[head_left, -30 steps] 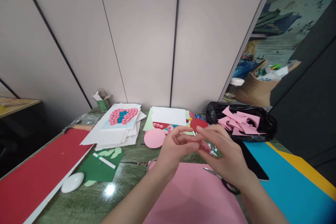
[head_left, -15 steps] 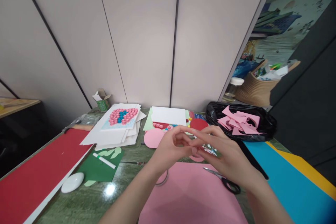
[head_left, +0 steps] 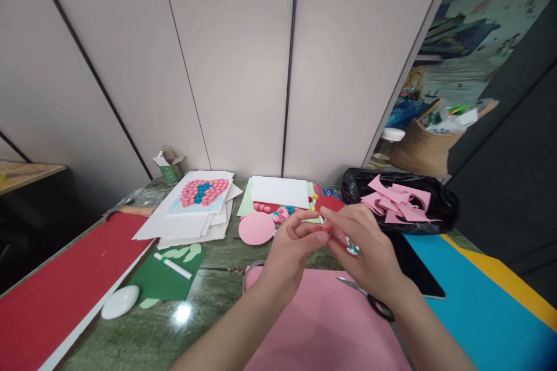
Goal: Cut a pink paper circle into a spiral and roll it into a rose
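Note:
My left hand (head_left: 289,258) and my right hand (head_left: 369,249) meet above the far edge of a pink paper sheet (head_left: 331,324). Both have their fingertips pinched together, with a small pinkish bit between them that is too hidden to name. Under my right wrist, black-handled scissors (head_left: 354,285) lie on the sheet, part of the handle covered. A round rim (head_left: 246,278) shows beside my left forearm. Beyond the hands are a pink paper circle (head_left: 256,229), a red paper circle (head_left: 329,203) and small pink and blue balls (head_left: 285,213).
Left are a picture of pink and blue balls (head_left: 204,192) on white papers, green paper (head_left: 161,278) with a marker (head_left: 173,265), a white oval object (head_left: 120,302) and a red board (head_left: 73,290). Right are a black bag (head_left: 446,208) of pink scraps, a dark tablet-like slab (head_left: 413,266) and blue paper (head_left: 470,295).
My hands have drawn slightly apart and their fingers have shifted, showing a pinkish bit between the fingertips. The round rim by my left forearm shows farther left.

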The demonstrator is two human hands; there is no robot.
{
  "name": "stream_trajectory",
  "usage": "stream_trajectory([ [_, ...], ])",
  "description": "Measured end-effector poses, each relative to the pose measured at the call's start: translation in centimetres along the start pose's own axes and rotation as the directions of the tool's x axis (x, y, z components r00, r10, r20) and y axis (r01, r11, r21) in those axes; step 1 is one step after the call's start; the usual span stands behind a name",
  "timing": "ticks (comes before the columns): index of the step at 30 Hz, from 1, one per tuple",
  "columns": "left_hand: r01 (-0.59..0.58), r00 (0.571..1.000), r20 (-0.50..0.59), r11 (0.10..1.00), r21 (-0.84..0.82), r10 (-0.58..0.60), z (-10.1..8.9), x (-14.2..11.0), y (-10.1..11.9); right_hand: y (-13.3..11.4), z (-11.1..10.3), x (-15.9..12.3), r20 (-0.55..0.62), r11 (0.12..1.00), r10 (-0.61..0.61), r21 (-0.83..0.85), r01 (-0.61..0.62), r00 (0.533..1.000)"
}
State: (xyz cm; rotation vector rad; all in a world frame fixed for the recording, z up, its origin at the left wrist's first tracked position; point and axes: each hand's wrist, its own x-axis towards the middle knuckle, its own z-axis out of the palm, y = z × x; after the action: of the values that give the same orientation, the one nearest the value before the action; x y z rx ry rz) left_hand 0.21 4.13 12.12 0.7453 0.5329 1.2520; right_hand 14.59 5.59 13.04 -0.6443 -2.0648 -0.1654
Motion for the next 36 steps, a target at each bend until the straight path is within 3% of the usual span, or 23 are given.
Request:
stream_trajectory([
  [5,-0.040,0.999,0.038,0.996,0.078,0.037,-0.2,-0.1,0.4,0.3,-0.2,-0.2,-0.044,0.999,-0.037,-0.016,0.036,0.998],
  [13,-0.043,0.998,0.061,0.972,0.233,0.030,-1.0,0.1,1.7,0.5,-0.6,-0.4,0.003,1.000,-0.008,0.002,0.008,1.000],
  [19,-0.002,0.986,0.157,0.942,0.337,-0.054,-1.5,0.3,2.7,0.3,-0.9,-0.3,0.113,0.995,0.047,0.080,-0.056,0.993],
  [26,0.020,0.975,0.188,0.890,0.456,-0.117,-1.8,0.2,3.5,0.0,-0.9,0.0,0.288,0.963,0.156,0.169,-0.211,0.945],
  [29,0.003,0.978,0.192,0.920,0.393,-0.085,-1.5,0.2,3.1,0.0,-0.6,-0.1,0.215,0.971,0.156,0.144,-0.189,0.964],
  [32,-0.009,0.986,0.164,0.975,0.224,-0.029,-0.9,0.2,2.0,0.0,-0.2,-0.1,0.047,0.993,0.083,0.078,-0.086,0.995],
  [36,0.025,0.994,0.111,1.000,0.004,-0.025,-0.2,0.1,0.5,-0.2,0.3,0.0,-0.100,1.000,0.002,0.012,-0.001,0.995],
])
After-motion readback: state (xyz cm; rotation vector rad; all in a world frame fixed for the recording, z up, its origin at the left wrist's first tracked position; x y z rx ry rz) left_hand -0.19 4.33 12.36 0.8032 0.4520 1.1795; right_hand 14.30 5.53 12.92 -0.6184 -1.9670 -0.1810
